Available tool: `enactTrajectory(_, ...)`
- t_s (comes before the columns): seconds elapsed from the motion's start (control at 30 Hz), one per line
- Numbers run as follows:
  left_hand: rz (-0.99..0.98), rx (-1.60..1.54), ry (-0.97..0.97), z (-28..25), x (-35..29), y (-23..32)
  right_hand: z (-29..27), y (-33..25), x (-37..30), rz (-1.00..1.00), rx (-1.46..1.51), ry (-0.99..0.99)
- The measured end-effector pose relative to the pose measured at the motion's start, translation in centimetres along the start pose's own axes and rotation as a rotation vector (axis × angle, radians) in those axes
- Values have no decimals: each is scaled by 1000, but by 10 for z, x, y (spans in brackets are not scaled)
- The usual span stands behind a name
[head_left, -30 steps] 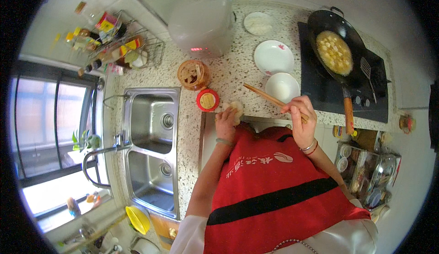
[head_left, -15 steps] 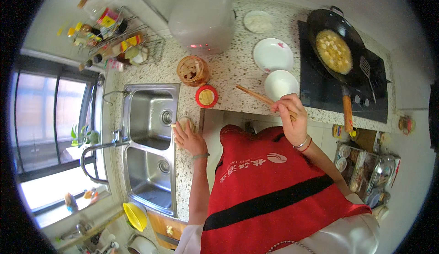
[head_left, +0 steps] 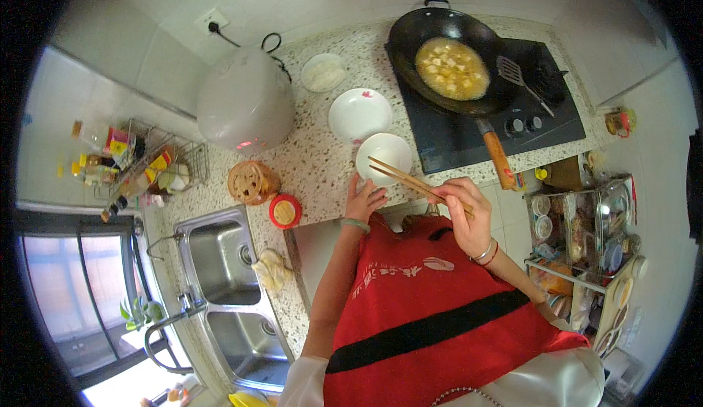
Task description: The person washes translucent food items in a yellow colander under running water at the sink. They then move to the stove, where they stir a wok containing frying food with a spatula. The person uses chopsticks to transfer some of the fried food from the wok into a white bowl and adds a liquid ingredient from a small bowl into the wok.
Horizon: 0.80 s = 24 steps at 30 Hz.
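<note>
In my right hand (head_left: pixel 467 211) is a pair of wooden chopsticks (head_left: pixel 404 176), with the fingers closed around them. Their tips reach over a small white bowl (head_left: pixel 382 146) near the counter's front edge. My left hand (head_left: pixel 362 200) is at the near side of that bowl, fingers apart; I cannot tell whether they touch the rim. Just behind the bowl sits a white plate (head_left: pixel 359 114) with a pink pattern. On the black stove stands a wok (head_left: pixel 410 77) with pale cubes in yellowish broth (head_left: pixel 452 70), and a slotted spatula (head_left: pixel 523 83) leans across its right side.
A jar (head_left: pixel 251 183) of dark red contents and its red lid (head_left: pixel 285 211) stand left of the bowl, near a rice cooker (head_left: pixel 245 103). A cloth (head_left: pixel 272 269) lies beside the double sink (head_left: pixel 220 264). The wok's wooden handle (head_left: pixel 498 157) projects over the stove's front edge.
My left hand has left the cloth by the sink and moved over to the bowl. The chopstick tips now reach over the bowl. The view has shifted toward the stove.
</note>
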State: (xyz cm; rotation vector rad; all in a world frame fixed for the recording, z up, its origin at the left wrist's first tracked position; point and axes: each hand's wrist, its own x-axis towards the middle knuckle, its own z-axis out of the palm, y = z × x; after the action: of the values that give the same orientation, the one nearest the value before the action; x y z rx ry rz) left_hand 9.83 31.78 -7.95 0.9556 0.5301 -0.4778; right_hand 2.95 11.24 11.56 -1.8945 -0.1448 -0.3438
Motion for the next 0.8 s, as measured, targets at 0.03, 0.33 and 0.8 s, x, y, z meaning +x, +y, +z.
enactTrajectory(0.03, -6, -5, -17, 4, 3, -1, -7, -2, -1, 5, 3, 14)
enactTrajectory(0.33, -10, -178, -95, 13, 21, -10, -67, -41, 11, -101, -70, 16)
enactTrajectory(0.8, 131, -125, -80, 52, -22, 8, -101, -12, 40, -153, -92, -126)
